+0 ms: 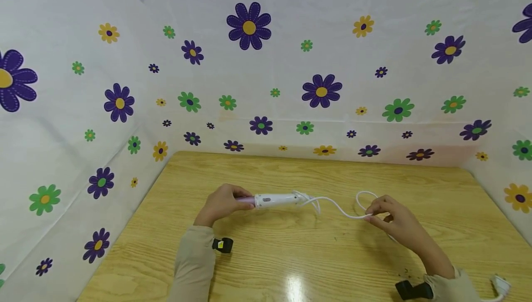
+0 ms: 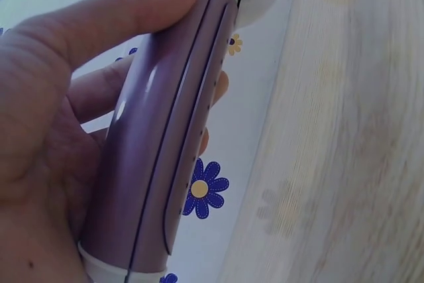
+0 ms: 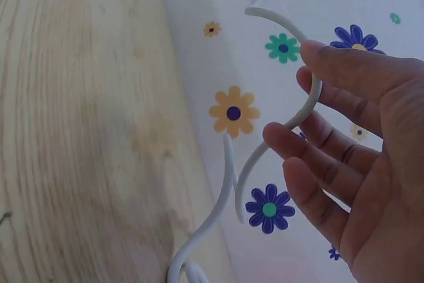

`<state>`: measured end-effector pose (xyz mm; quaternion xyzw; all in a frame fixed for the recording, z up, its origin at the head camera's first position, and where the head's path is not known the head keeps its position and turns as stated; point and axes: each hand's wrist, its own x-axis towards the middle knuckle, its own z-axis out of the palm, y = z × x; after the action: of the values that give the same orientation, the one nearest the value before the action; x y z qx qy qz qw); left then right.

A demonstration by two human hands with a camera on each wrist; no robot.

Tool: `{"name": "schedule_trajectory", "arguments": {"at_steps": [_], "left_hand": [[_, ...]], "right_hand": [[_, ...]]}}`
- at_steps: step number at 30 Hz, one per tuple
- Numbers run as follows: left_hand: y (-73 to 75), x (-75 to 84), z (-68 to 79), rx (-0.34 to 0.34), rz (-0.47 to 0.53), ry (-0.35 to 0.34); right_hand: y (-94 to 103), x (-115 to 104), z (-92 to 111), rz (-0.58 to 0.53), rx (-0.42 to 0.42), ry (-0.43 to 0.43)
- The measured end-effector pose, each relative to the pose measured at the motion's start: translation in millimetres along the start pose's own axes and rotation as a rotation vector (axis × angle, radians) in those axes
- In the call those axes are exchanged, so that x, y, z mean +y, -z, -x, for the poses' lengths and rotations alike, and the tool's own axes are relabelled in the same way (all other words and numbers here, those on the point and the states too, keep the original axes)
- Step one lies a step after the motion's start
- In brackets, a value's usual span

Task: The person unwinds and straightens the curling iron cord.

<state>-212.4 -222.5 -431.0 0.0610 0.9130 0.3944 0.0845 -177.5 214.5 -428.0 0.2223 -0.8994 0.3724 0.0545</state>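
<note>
My left hand (image 1: 220, 202) grips the curling iron by its purple barrel (image 2: 149, 130), thumb along one side and fingers behind it. The white handle (image 1: 276, 200) points right, held over the middle of the table. From the handle's end runs a white power cord (image 1: 338, 206), with a turn or two bunched near the handle. My right hand (image 1: 395, 221) pinches the cord between thumb and fingertips, to the right of the iron. In the right wrist view, the pinched cord (image 3: 268, 14) curves past the fingers, while another stretch hangs below.
The cord's white plug (image 1: 500, 286) is at the lower right, beside the right sleeve. The wooden table (image 1: 257, 260) is enclosed by a white, flower-printed cloth (image 1: 282, 71) at the back and sides. Black wrist-camera mounts (image 1: 223, 245) sit on both forearms. Small dark specks mark the table near the right wrist.
</note>
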Motion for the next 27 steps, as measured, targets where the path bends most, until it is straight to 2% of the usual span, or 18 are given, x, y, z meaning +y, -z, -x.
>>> {"name": "schedule_trajectory", "arguments": {"at_steps": [4,11,15,21,27], "left_hand": [[-1.0,-1.7,-1.9,-0.001,-0.005,-0.003],[-4.5,-1.5,-3.2,-0.007,-0.031,-0.019],[-6.4,-1.4,-3.6,-0.006,-0.042,-0.020],[-9.1,-2.1,-5.0,-0.011,-0.054,-0.026],[-11.5,-3.6,-6.3,-0.026,-0.054,-0.016]], "right_hand": [[-1.7,7,0,0.024,-0.046,-0.051],[-9.9,18,-2,-0.046,-0.140,-0.111],[-13.5,18,-2,-0.036,-0.151,-0.117],[-17.0,17,-3,0.036,-0.161,-0.099],[-13.1,9,-9,0.031,-0.156,-0.076]]}}
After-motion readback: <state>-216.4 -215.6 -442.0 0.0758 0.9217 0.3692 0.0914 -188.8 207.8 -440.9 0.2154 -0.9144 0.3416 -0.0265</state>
